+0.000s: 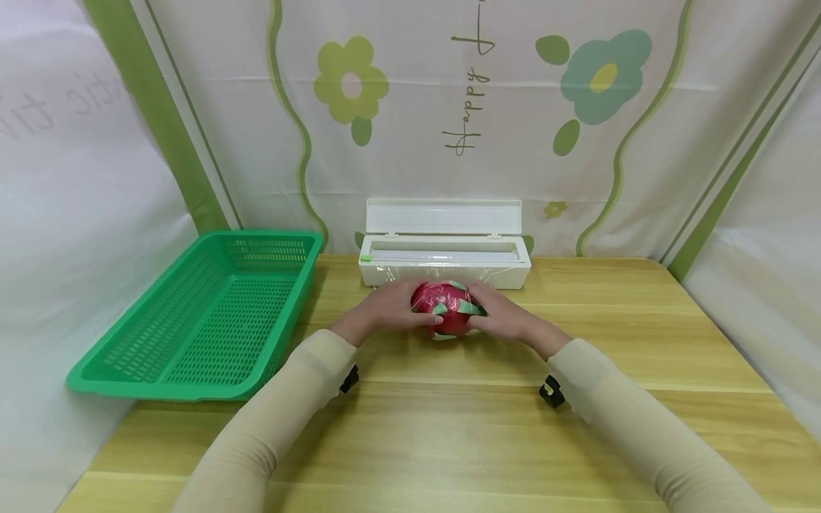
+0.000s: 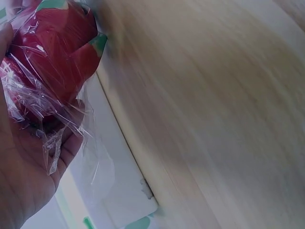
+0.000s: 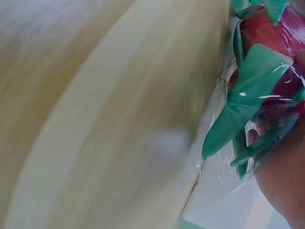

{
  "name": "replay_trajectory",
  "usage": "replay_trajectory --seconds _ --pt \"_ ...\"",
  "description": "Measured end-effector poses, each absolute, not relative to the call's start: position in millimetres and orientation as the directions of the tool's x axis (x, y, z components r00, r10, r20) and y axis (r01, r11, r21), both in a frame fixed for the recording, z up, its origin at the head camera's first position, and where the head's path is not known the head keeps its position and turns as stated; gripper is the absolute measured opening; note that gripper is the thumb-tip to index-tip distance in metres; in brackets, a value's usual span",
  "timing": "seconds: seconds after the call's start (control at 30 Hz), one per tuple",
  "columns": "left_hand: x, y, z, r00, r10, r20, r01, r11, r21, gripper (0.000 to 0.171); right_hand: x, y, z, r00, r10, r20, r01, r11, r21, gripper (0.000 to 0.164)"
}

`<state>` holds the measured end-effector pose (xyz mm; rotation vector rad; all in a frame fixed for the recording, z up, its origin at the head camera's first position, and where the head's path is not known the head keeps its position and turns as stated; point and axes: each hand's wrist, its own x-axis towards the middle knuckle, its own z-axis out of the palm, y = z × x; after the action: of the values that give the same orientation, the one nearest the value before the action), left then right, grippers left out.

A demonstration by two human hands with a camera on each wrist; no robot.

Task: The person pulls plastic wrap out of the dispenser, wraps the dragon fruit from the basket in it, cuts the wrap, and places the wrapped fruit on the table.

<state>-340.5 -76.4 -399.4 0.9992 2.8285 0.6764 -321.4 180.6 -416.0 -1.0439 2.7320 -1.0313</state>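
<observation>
A red dragon fruit (image 1: 449,308) with green scales sits between both hands, just in front of a white cling film dispenser (image 1: 509,276). My left hand (image 1: 393,305) grips its left side, fingers curled behind and thumb at the front. From the right, my right hand (image 1: 507,313) holds the fruit the same way. Clear cling film (image 2: 52,148) covers the fruit, with loose crumpled folds near the left palm. In the right wrist view, film also lies over the long green scales (image 3: 248,100). The film stretches back toward the dispenser's front.
The dispenser's lid (image 1: 442,216) stands raised, showing a roll (image 1: 442,255) inside and a green slider (image 1: 365,258) at its left end. A green perforated basket (image 1: 160,390) stands on the left of the wooden table (image 1: 449,434). A printed curtain (image 1: 417,164) hangs behind.
</observation>
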Motion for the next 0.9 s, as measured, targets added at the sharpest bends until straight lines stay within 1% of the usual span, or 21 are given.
replay_trajectory --seconds 0.17,0.33,0.63,0.77,0.9 --pt "-342.0 -74.4 -398.2 -0.811 0.582 0.058 0.548 0.722 0.424 0.072 -322.7 183.0 -417.3 -0.773 -0.608 0.181 -0.57 0.541 -0.618 0.066" --pt "-344.4 -71.2 -396.9 -0.814 0.578 0.05 0.538 0.72 0.439 0.075 -322.8 185.6 -419.1 -0.795 -0.584 0.165 -0.547 0.573 -0.61 0.068" --pt "-348.3 -67.2 -399.5 -0.809 0.586 0.045 0.547 0.721 0.425 0.083 -322.8 187.1 -420.6 -0.81 -0.561 0.168 -0.533 0.588 -0.608 0.071" --pt "-348.1 -65.0 -399.4 -0.817 0.573 0.059 0.547 0.74 0.393 0.084 -323.4 187.5 -420.8 -0.809 -0.558 0.186 -0.542 0.584 -0.605 0.071" --pt "-346.5 -64.0 -398.8 -0.839 0.542 0.053 0.528 0.784 0.326 0.086 -323.8 187.4 -420.5 -0.81 -0.556 0.187 -0.542 0.588 -0.6 0.071"
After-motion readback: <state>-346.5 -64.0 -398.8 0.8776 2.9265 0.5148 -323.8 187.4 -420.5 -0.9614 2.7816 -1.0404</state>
